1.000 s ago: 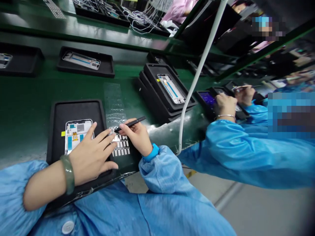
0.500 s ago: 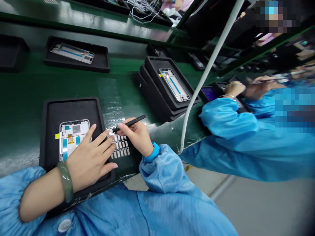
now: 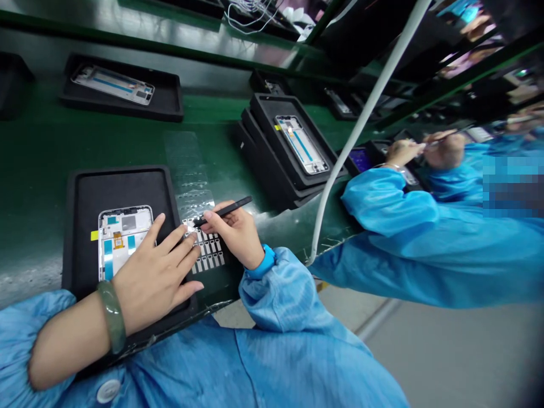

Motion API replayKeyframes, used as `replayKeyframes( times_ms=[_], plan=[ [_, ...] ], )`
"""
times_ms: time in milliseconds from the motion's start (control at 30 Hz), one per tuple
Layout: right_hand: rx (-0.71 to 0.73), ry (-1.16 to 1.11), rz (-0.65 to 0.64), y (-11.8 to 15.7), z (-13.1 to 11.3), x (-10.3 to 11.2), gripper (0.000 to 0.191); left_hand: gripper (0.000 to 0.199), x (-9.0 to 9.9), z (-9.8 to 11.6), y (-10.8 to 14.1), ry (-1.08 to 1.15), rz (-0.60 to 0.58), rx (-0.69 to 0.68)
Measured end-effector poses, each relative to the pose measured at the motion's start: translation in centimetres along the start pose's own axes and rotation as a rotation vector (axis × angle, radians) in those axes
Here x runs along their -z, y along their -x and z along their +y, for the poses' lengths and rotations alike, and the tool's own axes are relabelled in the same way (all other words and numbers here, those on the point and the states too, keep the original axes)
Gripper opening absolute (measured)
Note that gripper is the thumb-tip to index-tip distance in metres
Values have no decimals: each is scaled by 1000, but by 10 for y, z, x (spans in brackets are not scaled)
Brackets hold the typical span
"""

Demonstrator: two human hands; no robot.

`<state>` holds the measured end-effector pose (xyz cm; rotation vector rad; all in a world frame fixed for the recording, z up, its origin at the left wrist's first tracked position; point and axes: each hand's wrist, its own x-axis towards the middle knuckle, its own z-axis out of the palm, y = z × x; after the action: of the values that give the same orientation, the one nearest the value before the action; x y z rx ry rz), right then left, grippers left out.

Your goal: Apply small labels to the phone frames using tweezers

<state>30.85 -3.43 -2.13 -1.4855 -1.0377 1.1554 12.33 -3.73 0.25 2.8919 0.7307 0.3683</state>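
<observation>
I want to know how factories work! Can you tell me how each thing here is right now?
Left hand: open, lying across the phone frame.
Right hand: pinching a black pen-shaped tool.
White label sheet: flat, labels in rows.
Black tray: flat on the green bench, holding the frame.
Clear film sheet: lying flat.

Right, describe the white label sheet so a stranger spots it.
On the green bench, find the nearest black tray. Beside it lies the white label sheet, under the right hand's black tool, its rows of labels unlike the clear film strip beyond.
</observation>
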Motion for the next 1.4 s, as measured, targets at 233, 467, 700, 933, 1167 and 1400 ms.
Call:
replayKeyframes(
  times_ms=[233,467,700,933,1167,1400],
  plan=[
    [5,-18,-4,1,-2,-2,27,42,1,0,1,-6,-5,-14],
    [-10,-76,-29,-1,-3,-3,28,44,3,-1,1,-16,-13,-33],
    [26,36,37,-1,1,0,29,41,1,0,2,11,-9,-19],
    [-56,-159,98,-4,-2,2,33,40,4,-4,-6,15,-20,-9],
    [-47,-138,74,-7,2,5,32,47,-1,-11,-32,-106,-17,230],
    [-78,-235,63,-2,-5,8,33,26,-9,-2,-40,-45,-45,231]
  ],
)
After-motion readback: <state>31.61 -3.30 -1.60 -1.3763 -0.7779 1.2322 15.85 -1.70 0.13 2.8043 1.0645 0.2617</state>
